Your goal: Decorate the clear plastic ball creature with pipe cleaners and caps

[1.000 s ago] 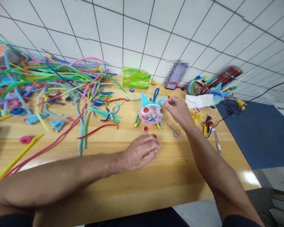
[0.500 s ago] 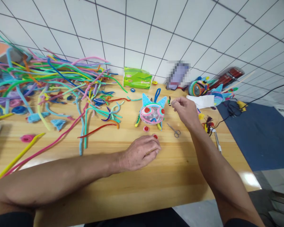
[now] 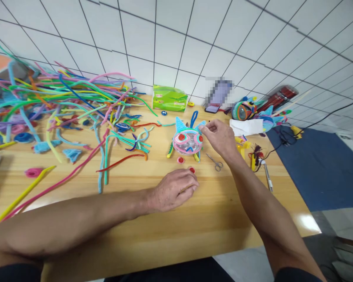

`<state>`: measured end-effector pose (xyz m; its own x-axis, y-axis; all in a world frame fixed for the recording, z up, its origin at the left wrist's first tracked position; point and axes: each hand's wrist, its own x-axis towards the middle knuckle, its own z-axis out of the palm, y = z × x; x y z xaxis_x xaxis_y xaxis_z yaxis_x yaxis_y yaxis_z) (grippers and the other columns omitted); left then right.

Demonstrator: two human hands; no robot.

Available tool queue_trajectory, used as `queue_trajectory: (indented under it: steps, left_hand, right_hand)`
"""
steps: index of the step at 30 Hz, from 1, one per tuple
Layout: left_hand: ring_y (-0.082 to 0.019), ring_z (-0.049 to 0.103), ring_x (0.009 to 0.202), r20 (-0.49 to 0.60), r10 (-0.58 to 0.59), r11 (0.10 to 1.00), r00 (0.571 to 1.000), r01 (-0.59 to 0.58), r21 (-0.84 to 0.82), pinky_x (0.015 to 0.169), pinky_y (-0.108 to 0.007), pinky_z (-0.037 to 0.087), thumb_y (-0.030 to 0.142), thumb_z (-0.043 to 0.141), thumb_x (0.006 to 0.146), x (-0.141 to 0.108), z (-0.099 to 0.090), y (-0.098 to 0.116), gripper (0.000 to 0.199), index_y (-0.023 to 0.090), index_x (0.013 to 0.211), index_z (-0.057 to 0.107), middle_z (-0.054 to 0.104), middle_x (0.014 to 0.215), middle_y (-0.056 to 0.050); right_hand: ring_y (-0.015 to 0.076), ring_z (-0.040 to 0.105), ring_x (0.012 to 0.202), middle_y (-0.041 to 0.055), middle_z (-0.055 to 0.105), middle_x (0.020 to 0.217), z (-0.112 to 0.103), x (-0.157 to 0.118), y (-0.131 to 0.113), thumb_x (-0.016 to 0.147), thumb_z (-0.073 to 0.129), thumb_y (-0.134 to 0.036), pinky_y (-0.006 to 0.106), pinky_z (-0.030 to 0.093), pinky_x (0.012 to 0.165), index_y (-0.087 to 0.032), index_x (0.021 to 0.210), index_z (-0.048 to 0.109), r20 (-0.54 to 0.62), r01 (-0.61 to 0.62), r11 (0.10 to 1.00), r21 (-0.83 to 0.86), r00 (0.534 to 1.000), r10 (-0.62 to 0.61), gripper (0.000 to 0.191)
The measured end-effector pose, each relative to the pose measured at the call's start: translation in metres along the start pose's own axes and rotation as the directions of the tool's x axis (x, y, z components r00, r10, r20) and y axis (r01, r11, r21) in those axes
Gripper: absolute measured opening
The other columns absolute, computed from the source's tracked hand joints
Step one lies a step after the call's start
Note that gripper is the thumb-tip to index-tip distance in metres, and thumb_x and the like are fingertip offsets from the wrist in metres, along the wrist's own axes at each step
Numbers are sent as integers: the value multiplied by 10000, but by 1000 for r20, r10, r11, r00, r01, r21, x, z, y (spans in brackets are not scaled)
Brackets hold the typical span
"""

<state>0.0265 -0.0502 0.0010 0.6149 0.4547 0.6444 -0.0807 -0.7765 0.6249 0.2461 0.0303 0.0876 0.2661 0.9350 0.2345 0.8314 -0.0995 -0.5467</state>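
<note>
A small pipe-cleaner figure [image 3: 188, 145] with blue pointed ears, red eyes and a clear, glittery middle stands upright on the wooden table. At its right ear, my right hand [image 3: 219, 138] is closed, thumb and forefinger pinching the tip. My left hand [image 3: 175, 188] rests on the table in front of the figure with curled fingers; what they hold, if anything, is hidden. Just beyond its forefinger is a red disc with a pink rim [image 3: 191, 170]. A similar red disc [image 3: 180, 160] lies under the figure. Small scissors [image 3: 215, 163] lie right of the figure.
Loose pipe cleaners [image 3: 73, 92] heap up at the back left. A green tissue pack [image 3: 170, 98] and a phone [image 3: 219, 98] stand by the tiled wall. At the right are another figure [image 3: 243, 110], white paper [image 3: 245, 127], a red flask [image 3: 281, 98] and a pen [image 3: 268, 177].
My right hand has moved left, from beside the figure to its right ear, and pinches there. My left hand stays in place. The view has shifted slightly.
</note>
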Motion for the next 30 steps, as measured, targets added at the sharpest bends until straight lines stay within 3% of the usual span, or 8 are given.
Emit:
queue_trajectory:
  steps: [8, 11, 16, 22, 30]
  left_hand:
    - [-180, 703, 925, 19, -22, 1000, 1000, 22, -16, 872, -313, 602, 158, 522, 1058, -1, 1, -1, 150, 170, 1024, 667, 755, 971, -84]
    - [-180, 700, 930, 31, -37, 999, 999, 37, -18, 877, -314, 601, 164, 515, 1061, -2, 1, -2, 159, 177, 1023, 669, 751, 976, -81]
    - [-184, 702, 941, 35, -36, 999, 999, 37, -27, 881, -315, 596, 164, 517, 1061, -3, 2, -3, 159, 176, 1040, 674, 747, 984, -83]
    - [-178, 694, 917, 9, -19, 999, 1000, 20, -39, 856, -304, 593, 153, 527, 1057, -2, 2, -2, 143, 169, 1028, 667, 742, 962, -80]
    - [-179, 702, 928, 11, -31, 999, 999, 32, -33, 862, -313, 597, 167, 523, 1062, -3, 3, -3, 152, 178, 1032, 672, 744, 975, -80]
  right_hand:
    - [208, 629, 735, 12, 728, 751, -1, 1, 12, 849, 609, -327, 350, 446, 730, -241, 742, 659, -22, 49, 999, 12, 999, -49, 147]
    - [213, 645, 755, 17, 729, 777, -4, -1, 15, 859, 594, -355, 351, 457, 737, -242, 779, 666, -42, 12, 998, 68, 999, -9, 156]
    - [209, 659, 777, 24, 751, 816, 0, -2, 12, 875, 672, -548, 339, 467, 737, -238, 814, 682, 14, -6, 991, 134, 1000, 4, 316]
    - [202, 636, 734, 2, 697, 716, 9, 1, 12, 897, 596, -434, 337, 439, 722, -239, 750, 666, 23, 6, 993, 116, 1000, -9, 254]
    - [196, 625, 688, -1, 695, 713, -12, -5, 24, 855, 606, -415, 344, 482, 722, -241, 763, 667, -17, -58, 976, 208, 998, 63, 206]
